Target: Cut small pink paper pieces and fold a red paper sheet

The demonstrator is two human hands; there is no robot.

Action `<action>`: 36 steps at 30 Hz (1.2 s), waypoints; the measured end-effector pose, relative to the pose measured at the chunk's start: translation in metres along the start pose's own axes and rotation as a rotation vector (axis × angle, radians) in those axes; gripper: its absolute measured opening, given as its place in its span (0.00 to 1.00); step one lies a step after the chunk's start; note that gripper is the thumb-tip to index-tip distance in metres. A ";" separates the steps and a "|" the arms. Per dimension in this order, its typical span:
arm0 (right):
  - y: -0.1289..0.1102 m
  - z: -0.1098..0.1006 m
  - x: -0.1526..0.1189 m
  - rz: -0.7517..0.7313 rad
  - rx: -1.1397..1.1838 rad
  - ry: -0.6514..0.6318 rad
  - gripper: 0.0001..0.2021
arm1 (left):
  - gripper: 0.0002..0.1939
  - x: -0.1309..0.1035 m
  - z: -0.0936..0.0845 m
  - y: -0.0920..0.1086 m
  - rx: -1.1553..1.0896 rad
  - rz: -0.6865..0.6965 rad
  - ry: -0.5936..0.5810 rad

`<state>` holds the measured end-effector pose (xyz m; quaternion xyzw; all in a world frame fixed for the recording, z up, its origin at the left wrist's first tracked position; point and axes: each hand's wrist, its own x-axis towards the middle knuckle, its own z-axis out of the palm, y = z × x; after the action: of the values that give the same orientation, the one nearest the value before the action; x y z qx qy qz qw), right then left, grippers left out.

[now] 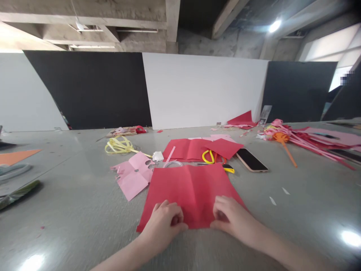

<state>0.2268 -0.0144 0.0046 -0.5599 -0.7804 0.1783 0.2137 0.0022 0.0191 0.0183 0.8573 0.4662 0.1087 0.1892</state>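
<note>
A creased sheet of red paper [194, 188] lies on the grey table right before me, a fold line running down its middle. My left hand [167, 220] is at the near edge, left of the crease, fingers curled on top of the sheet and thumb along the edge. Mirroring it on the right, my right hand [227, 214] grips the same edge between thumb and bent fingers. The fingertips of both hands are partly hidden. Just beyond the sheet are yellow-handled scissors [208, 156], partly covered by a smaller red paper piece [225, 148].
Pink paper with cut holes [135, 175] lies left of the sheet, near a coil of yellow ribbon [120, 145]. A phone [252, 160] rests at the right. Farther right are an orange paper flower [281, 137] and pink strips. White and black panels [205, 92] stand behind.
</note>
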 end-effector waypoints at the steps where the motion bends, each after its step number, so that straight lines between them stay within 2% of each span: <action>1: 0.001 -0.002 0.000 -0.002 0.011 -0.014 0.09 | 0.07 -0.001 0.000 0.000 0.009 0.022 -0.003; 7: 0.004 -0.009 0.000 -0.019 0.054 -0.100 0.09 | 0.06 -0.005 0.002 0.002 0.081 0.149 -0.027; 14: 0.001 -0.010 -0.001 -0.001 0.030 -0.107 0.08 | 0.07 -0.004 0.002 0.001 0.145 0.223 -0.080; 28: -0.003 -0.007 0.002 0.102 0.030 -0.040 0.08 | 0.07 -0.006 0.001 0.003 0.079 0.169 -0.020; 36: 0.001 -0.005 0.002 0.114 -0.123 0.027 0.11 | 0.06 -0.004 0.001 0.001 0.063 0.110 0.013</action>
<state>0.2302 -0.0122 0.0083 -0.6180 -0.7537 0.1344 0.1789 0.0014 0.0143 0.0176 0.8865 0.4227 0.1101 0.1529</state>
